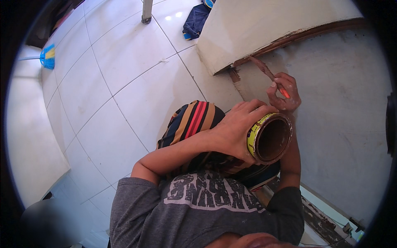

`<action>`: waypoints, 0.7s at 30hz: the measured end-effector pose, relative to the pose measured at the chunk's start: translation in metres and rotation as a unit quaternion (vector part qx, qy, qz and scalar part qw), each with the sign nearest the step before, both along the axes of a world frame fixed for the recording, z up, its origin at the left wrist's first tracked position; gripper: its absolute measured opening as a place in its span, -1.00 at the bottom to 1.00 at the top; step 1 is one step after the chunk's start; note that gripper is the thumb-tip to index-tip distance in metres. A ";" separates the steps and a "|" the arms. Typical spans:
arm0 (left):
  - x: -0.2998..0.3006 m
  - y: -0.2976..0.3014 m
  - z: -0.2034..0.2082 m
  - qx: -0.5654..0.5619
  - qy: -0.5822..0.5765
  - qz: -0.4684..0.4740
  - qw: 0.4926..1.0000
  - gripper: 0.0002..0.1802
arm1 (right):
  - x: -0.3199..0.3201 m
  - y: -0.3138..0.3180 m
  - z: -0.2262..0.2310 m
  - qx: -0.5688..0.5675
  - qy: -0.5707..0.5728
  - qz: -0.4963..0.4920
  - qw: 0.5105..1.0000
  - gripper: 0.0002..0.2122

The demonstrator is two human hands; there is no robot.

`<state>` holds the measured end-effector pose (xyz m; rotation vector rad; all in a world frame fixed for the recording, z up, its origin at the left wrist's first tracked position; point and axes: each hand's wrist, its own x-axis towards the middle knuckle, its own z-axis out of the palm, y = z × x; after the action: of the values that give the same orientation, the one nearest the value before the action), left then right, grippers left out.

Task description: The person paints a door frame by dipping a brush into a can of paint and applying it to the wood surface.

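1. Slim brown-coated brush-like tool [264, 69] with an orange handle end: head view, upper right of centre, slanting up-left. Its tip is at the brown strip [289, 42] edging the smooth cream panel [264, 27]; cannot tell firm contact from a hair's gap.
2. Right hand [286, 93]: fingers pinched narrow around the handle, near its orange end. Pale smears on the skin.
3. Left hand [237, 130]: spread around the side of a lidless round can [252, 142] with yellow-green label and brown-stained inside. Mouth tipped toward the camera; level of contents cannot be told.
4. Step in hand, as I judge it: brown coating being worked along the strip. Next move would call for the tip kept on that narrow line, light pressure, can held steady.
5. Edges: the cream panel's lower corner sits just left of the tip; an overrun there could mark the pale face. Flat grey surface [343, 99] spreads right of the right hand, giving the wrist side room. Can and left hand sit close below, limiting a downward swing. Striped cloth over the knee [194, 120] is beside the left forearm; white tiled floor [128, 95] extends beyond.
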<state>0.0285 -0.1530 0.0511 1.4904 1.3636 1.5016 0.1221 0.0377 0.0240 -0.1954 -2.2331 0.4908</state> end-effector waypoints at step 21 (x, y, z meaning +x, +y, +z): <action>-0.004 -0.005 0.003 -0.008 0.007 -0.024 1.000 0.14 | 0.002 -0.013 -0.014 -0.044 0.026 -0.021 0.998 -0.78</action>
<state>0.0247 -0.1582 0.0542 1.5164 1.3361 1.4508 0.1243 0.0244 0.0103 -0.2730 -2.1538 0.5654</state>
